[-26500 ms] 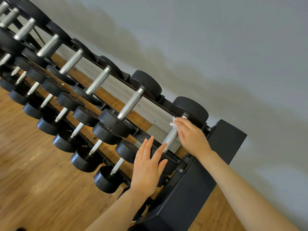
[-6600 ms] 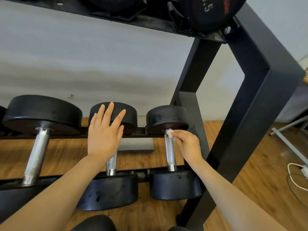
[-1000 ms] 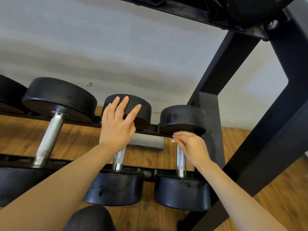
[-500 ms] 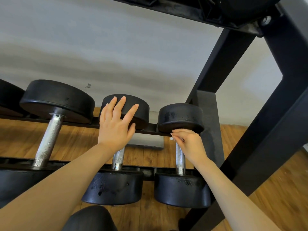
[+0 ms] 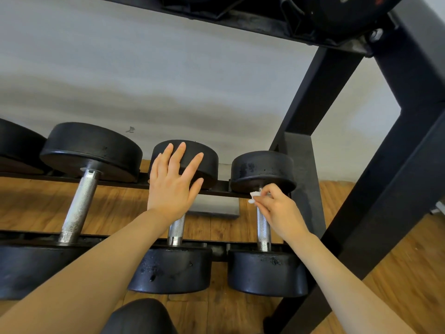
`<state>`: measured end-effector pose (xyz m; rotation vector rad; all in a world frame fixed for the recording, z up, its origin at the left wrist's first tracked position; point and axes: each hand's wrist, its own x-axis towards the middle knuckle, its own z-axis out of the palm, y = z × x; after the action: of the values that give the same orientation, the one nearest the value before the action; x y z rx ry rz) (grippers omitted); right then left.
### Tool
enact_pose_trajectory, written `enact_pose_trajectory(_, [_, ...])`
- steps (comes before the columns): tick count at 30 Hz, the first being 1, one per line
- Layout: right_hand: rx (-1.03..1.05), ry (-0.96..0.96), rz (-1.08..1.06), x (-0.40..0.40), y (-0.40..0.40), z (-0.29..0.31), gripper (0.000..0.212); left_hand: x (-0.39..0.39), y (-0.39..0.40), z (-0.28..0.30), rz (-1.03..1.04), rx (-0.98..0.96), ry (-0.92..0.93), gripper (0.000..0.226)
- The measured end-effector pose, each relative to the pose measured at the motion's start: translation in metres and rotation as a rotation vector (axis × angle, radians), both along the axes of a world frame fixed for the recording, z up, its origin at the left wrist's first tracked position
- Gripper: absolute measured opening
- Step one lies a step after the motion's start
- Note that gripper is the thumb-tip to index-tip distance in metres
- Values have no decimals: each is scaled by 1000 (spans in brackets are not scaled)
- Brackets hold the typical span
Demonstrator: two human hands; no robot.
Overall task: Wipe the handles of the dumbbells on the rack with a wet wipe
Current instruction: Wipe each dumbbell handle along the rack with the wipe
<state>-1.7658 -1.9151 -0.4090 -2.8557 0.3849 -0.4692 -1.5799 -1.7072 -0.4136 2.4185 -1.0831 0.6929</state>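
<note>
Black dumbbells with silver knurled handles lie across the lower tier of a black rack. My right hand pinches a small white wet wipe against the top of the rightmost dumbbell's handle, just under its far head. My left hand rests with straight, spread fingers on the far head of the middle dumbbell; its handle shows below my wrist. A larger dumbbell lies to the left.
The rack's upper tier with another dumbbell head hangs close overhead. A thick black rack leg slants down at the right. Behind is a pale wall, below a wooden floor. A dark rounded shape, maybe my knee, is at the bottom.
My right hand has slid slightly down the rightmost handle, and the wipe now shows more at my fingertips. My left hand stays on the middle dumbbell's head.
</note>
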Motion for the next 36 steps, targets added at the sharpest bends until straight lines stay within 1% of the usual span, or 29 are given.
enact_pose_trajectory(2, [-22, -7, 10, -4, -2, 2, 20, -4, 1, 3, 0, -21, 22, 47])
enact_pose_trajectory(6, [-1, -39, -38, 1, -1, 4, 21, -2, -1, 18, -18, -102, 113, 48])
enact_pose_trajectory(8, [-13, -45, -43, 2, 0, 4, 21, 1, -5, 24, -11, -103, 145, 49])
enact_pose_trajectory(11, [-52, -49, -12, -3, 0, 2, 18, 3, -8, 26, -3, -76, 145, 56])
enact_pose_trajectory(14, [-124, -76, 18, -7, -2, 2, 15, 3, -7, 23, -1, -80, 125, 54])
enact_pose_trajectory(19, [-203, -109, 20, -2, 1, 2, 30, 2, -9, 23, 13, -74, 127, 55])
enact_pose_trajectory(25, [-135, -124, 34, -11, -4, -6, 14, 3, -7, 24, 14, -66, 132, 55])
enact_pose_trajectory(27, [-117, -128, 19, -10, -5, -3, 19, 3, -7, 24, 18, -60, 129, 54])
enact_pose_trajectory(29, [-202, -110, 35, -3, -4, 2, 32, 3, -8, 23, 20, -61, 125, 54])
enact_pose_trajectory(30, [-225, -101, 45, 2, -3, 4, 34, 3, -8, 23, 21, -61, 124, 54])
enact_pose_trajectory(32, [-177, -108, 31, 7, -2, 3, 26, 3, -8, 22, 21, -62, 123, 54])
enact_pose_trajectory(34, [-46, -126, -22, 3, 0, -2, 16, 3, -8, 21, 19, -60, 127, 54])
enact_pose_trajectory(36, [-13, -136, -38, -6, -2, -5, 15, 3, -8, 21, 19, -61, 133, 54])
